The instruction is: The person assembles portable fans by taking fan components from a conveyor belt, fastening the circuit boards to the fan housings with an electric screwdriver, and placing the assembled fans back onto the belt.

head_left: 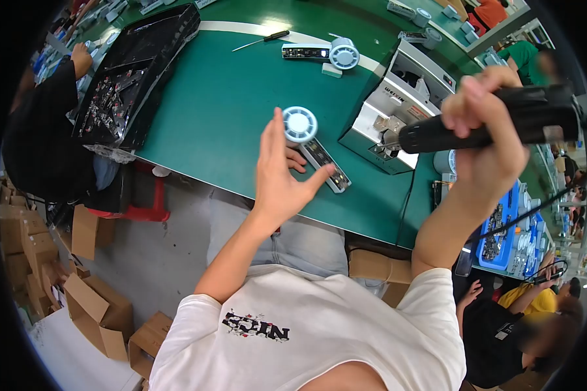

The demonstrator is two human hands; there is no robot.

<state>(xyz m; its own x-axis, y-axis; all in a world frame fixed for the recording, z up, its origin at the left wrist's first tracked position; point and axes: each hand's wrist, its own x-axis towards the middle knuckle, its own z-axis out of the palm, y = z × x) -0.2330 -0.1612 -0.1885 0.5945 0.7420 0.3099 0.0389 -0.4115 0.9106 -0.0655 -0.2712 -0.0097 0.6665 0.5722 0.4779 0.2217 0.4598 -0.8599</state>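
My left hand (282, 176) steadies a light-blue device on the green table, its thumb on the long open body (326, 165) with a circuit board inside. Its fingers lie against the round, spoked head (300, 124). In my right hand (488, 112) is a black electric screwdriver (528, 117), held nearly level with the fingers wrapped round it. The screwdriver's front end is at the silver screw feeder (398, 98), over its metal outlet. Whether a screw is on the bit, I cannot tell.
Another such device (344, 54) lies farther back, beside a small screwdriver (267, 39). A black tray (127, 111) of small parts stands at the left. Blue bins (499, 241) are at the right. Co-workers sit on both sides; open cartons (98, 313) stand on the floor.
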